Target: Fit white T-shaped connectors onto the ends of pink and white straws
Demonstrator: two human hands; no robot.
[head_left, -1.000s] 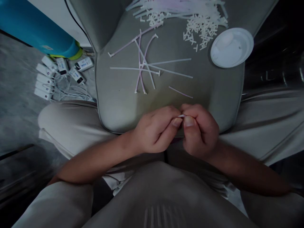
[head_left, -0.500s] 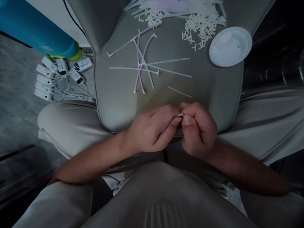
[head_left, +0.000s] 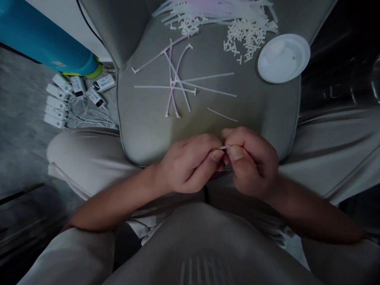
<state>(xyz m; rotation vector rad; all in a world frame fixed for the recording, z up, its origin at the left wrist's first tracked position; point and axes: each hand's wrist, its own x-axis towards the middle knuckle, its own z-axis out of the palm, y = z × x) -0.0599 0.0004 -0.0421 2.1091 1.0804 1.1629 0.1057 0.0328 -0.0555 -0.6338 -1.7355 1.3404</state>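
Pale piece [head_left: 223, 148] between left hand [head_left: 190, 164] and right hand [head_left: 253, 162]: 2 ends hidden by fingers, form too small to tell. Tube bundle [head_left: 213, 8] cut by top edge. Shirt stripes [head_left: 198, 271] blurred, cut at bottom.

Reads as makeshift indoor workspace; cannot tell home from office. Judged from white connectors [head_left: 249, 37] on padded chair [head_left: 142, 130], bench-fashion, beyond fingers [head_left: 236, 152], and cabled devices [head_left: 56, 118] on grey floor [head_left: 20, 91], well left of fingers.

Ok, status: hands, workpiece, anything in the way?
Left hand and right hand pinching a small pale piece, mostly hidden. No obstruction seen at the grip. Nearest loose item: thin pinkish strip on the seat, apart from both.
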